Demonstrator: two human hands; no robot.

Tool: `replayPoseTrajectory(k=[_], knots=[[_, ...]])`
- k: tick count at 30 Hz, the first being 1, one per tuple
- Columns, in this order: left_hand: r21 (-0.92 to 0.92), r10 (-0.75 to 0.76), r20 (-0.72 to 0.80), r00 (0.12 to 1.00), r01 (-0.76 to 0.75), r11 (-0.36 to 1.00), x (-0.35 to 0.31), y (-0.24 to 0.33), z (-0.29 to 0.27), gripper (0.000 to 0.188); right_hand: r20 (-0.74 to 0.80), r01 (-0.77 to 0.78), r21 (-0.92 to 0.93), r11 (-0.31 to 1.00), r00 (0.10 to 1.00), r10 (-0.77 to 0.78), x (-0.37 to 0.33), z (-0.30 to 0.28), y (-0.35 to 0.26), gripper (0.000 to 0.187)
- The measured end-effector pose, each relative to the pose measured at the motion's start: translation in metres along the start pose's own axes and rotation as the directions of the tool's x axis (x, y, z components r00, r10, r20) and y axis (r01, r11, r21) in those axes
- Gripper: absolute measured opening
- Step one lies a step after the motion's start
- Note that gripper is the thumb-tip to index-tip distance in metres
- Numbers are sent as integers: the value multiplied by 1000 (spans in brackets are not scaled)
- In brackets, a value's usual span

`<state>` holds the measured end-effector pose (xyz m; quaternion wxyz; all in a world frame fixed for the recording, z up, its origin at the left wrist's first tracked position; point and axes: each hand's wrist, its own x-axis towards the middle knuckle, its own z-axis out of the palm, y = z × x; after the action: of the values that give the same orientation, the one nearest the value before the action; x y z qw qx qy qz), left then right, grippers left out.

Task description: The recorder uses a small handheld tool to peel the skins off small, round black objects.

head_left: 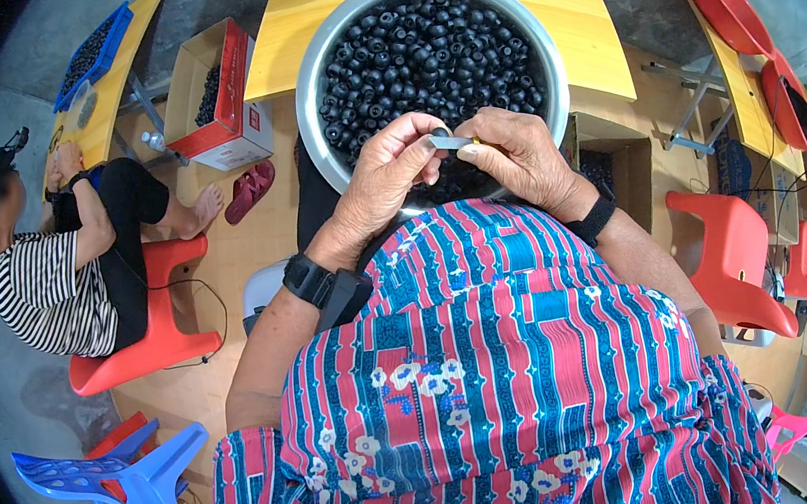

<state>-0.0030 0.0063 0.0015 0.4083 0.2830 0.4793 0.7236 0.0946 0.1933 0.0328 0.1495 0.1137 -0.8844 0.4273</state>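
A wide metal basin point(307, 103) filled with small round black pieces point(431, 62), many with a hole or hollow in one end, stands in front of me. Over its near side, my left hand point(388, 168) pinches a small dark round piece point(441, 132) between thumb and fingertips. My right hand point(522, 152) is closed on a small knife point(452, 142); its short grey blade lies against the piece and reaches my left thumb. A bit of yellow handle shows by the right fingers. Most of the held piece is hidden by fingers and blade.
Beyond the basin is a yellow wooden table point(589, 38). At left, a person point(55, 285) sits on a red chair near a red-and-white carton point(241, 121) and a blue tray point(103, 57). Red chairs point(725, 248) and red basins point(731, 5) are at right; a blue chair point(140, 486) is lower left.
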Motion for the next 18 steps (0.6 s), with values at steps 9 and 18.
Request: replayPoseTrajectory(k=[9,18], knots=[[10,2,-1,1000,-2,1000,0,-1,1,29,3,2,13,1000,1000,-2,0,-2,-2,24],[30,0,9,1000,0,1000,0,-3,0,29,12,11,-8,1000,1000,-11,0,-2,-1,25]])
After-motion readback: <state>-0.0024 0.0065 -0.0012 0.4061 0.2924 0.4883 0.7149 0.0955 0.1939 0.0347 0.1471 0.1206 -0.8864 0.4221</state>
